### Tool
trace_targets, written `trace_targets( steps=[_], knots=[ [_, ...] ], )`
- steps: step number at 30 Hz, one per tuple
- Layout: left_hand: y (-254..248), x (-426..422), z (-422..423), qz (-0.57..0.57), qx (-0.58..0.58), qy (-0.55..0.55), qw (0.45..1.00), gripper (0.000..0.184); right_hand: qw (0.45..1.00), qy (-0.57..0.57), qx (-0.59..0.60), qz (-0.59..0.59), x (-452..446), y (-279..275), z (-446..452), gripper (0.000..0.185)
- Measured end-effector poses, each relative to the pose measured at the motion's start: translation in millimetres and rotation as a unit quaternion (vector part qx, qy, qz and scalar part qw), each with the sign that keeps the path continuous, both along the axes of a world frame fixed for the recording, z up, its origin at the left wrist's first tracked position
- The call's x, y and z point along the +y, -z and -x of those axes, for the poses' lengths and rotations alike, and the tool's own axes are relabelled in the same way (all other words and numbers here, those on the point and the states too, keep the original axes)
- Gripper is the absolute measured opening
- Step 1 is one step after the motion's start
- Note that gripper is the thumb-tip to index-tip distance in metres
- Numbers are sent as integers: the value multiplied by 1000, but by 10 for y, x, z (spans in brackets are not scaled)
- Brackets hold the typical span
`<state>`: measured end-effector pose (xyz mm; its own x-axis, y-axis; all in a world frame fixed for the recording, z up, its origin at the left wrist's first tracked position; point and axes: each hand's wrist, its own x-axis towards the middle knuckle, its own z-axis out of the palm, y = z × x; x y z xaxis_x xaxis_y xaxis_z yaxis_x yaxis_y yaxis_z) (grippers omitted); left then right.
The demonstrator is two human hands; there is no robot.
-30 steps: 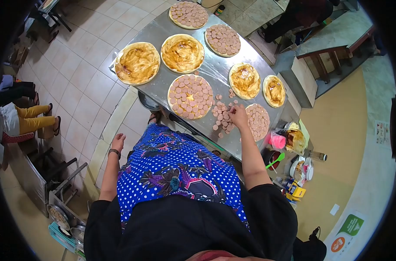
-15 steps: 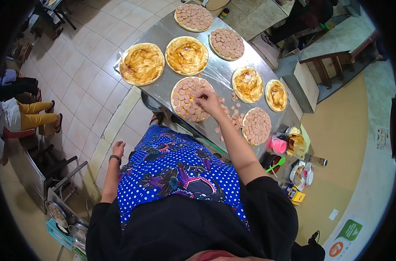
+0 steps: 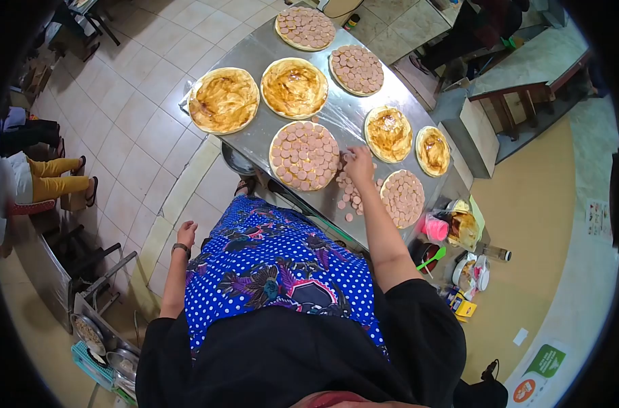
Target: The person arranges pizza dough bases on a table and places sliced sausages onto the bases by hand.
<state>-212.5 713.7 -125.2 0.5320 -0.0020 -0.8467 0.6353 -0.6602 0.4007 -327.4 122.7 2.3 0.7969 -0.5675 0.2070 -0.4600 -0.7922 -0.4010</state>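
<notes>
My right hand (image 3: 358, 164) is over the loose sausage slices (image 3: 351, 192) on the metal table, just right of a round pizza base topped with slices (image 3: 304, 156). Its fingers are bent and drawn together; what they hold, if anything, is hidden. Another sliced-sausage pizza (image 3: 401, 198) lies right of the loose slices. Sauce-covered bases without slices (image 3: 224, 100) lie at the table's left end, in its middle and towards the right. My left hand (image 3: 186, 233) hangs at my side, away from the table, fingers loosely bent and holding nothing.
On the metal table (image 3: 255, 146), more slice-covered pizzas (image 3: 356, 70) lie along the far side. A pink container (image 3: 435, 226), a green spoon (image 3: 432, 257) and jars crowd the right end. A bowl (image 3: 236, 162) sits below the near edge. Other people stand at the left and upper right.
My right hand has moved right, from above the slice-topped pizza to the loose sausage slices beside it. My left hand stays at my side.
</notes>
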Motion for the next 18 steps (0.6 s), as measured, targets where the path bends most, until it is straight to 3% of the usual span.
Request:
trace_targets(
  steps=[4, 6, 9, 13, 15, 18],
  knots=[
    [46, 18, -12, -6, 6, 17, 1000, 50, 996, -19, 63, -56, -113, -16, 168, 19],
    [-13, -30, -41, -13, 10, -6, 1000, 50, 989, 33, 30, -138, -92, -21, 154, 17],
    [-94, -132, -104, -7, -4, -5, 1000, 50, 984, 104, -1, -143, -76, -70, 148, 13],
    [-104, -203, -124, 5, -10, -8, 1000, 51, 974, 104, -20, -201, 162, -308, 15, 12],
    [-123, -234, -121, 0, -11, -4, 1000, 51, 927, 73, -74, -362, 339, -302, -119, 13],
    [-53, -223, -94, -2, -7, -1, 1000, 51, 931, 25, -40, -363, 672, -311, -344, 15]
  ],
)
